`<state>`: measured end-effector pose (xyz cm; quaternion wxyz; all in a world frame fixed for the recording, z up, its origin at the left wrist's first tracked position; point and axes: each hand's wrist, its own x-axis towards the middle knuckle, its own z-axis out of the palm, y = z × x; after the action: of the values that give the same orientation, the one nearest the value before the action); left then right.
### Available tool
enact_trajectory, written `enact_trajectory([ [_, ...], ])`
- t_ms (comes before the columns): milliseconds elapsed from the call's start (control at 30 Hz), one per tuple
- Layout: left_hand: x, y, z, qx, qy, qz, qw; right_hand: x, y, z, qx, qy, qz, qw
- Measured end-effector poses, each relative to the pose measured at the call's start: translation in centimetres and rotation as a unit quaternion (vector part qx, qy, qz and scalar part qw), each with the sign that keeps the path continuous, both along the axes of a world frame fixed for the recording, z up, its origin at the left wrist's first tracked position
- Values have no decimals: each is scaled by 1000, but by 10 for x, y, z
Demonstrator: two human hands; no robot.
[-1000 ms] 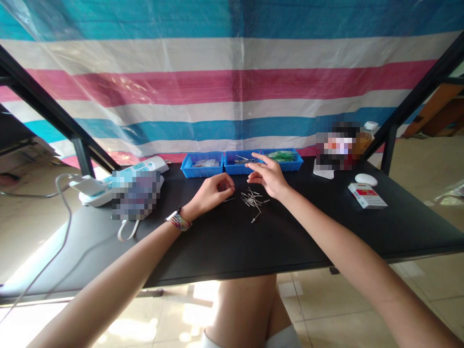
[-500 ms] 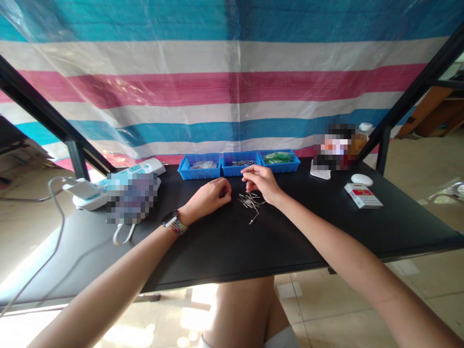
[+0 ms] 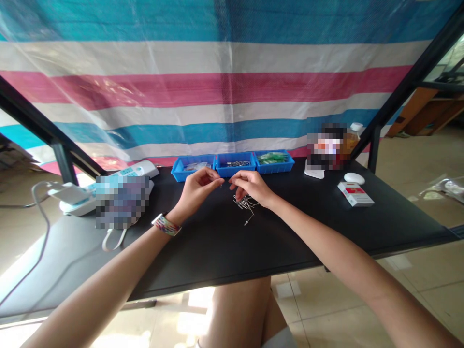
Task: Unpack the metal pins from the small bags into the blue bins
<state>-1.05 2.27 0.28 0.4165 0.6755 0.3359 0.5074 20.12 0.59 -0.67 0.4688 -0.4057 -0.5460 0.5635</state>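
My left hand is raised over the black table, thumb and fingertips pinched together; whatever lies between them is too small to name. Facing it, close by, my right hand also has its thumb and fingers drawn together, and what they hold is hidden. A loose pile of thin silvery metal pins lies on the table just below my right hand. Behind the hands stand three joined blue bins: the left bin holds clear plastic pieces, the middle bin metal pins, the right bin green items.
At the left lie a white power strip with a plugged-in adapter, a cable and a blurred-out object. To the right are a small box, a white oval object and a bottle. A striped sheet hangs behind.
My left hand has lifted from the table and its fingers have straightened into a pinch. My right hand has come closer to it. The view has shifted slightly.
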Motion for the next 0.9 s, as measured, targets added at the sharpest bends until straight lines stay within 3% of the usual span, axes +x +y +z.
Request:
enact_trajectory([
  [167, 0, 0, 0, -22, -29, -11, 999, -3, -5, 3, -13, 14, 13, 1000],
  [400, 1, -3, 0, -36, 0, -7, 999, -3, -3, 1, -29, 70, -8, 997],
  [567, 1, -3, 1, -40, 22, -10, 999, -5, -2, -1, -1, 102, -28, 994],
  [767, -1, 1, -2, -112, 65, -67, 989, -7, -3, 2, 47, 106, -60, 991],
  [900, -1, 1, -1, -102, 88, -75, 988, -8, -3, 0, 70, 94, -60, 991],
])
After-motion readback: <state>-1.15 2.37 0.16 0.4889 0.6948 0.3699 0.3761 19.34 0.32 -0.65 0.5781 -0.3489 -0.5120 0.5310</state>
